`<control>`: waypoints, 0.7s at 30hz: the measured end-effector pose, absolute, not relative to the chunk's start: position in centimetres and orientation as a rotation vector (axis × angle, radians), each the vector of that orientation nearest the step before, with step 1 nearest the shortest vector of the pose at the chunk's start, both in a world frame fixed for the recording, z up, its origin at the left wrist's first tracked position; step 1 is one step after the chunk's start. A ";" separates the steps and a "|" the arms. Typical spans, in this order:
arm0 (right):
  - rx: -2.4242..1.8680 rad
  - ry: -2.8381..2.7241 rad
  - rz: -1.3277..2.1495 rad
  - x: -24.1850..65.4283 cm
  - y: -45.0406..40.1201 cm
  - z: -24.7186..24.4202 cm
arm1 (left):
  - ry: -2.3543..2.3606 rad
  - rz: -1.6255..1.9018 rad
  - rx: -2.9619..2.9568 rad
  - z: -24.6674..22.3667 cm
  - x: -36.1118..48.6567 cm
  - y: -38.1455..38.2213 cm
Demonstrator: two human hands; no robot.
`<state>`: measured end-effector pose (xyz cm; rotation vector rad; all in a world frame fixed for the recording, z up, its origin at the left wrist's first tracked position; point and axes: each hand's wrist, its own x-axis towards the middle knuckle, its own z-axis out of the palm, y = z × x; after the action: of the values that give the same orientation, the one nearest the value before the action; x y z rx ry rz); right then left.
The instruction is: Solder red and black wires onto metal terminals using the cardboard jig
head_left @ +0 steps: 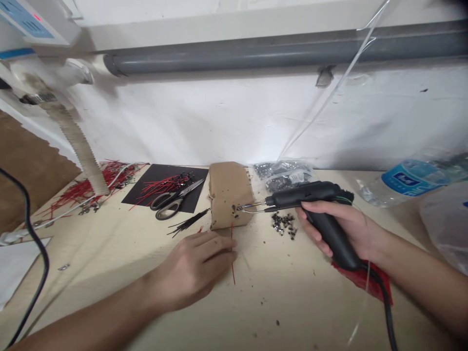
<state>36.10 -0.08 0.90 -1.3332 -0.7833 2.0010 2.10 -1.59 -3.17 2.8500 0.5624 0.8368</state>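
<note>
My left hand pinches a thin red wire just below a brown cardboard block. The wire's upper end reaches the block's near edge. My right hand is wrapped round a black soldering gun, whose metal tip points left over the cardboard. Small dark bits lie on the block by the tip. To the right of the block is a small pile of metal parts, below the gun's barrel.
Scissors and red wires lie on a black sheet, with black wires beside it. More red wires are at the left, near a ribbed hose. Plastic bags and a bottle stand right.
</note>
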 end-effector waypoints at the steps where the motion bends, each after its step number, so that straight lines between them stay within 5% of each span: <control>1: -1.336 -0.780 2.001 36.1 -0.1 0.9 | 0.554 0.843 2.846 -3.1 2.1 -1.6; 21: -1.348 -0.787 1.992 36.0 -0.1 1.1 | 0.542 0.859 2.849 -2.9 2.2 -1.5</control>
<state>35.95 -0.11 1.07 -1.3484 -0.7872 1.9915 2.18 -1.52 -2.92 2.8485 0.5423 0.8588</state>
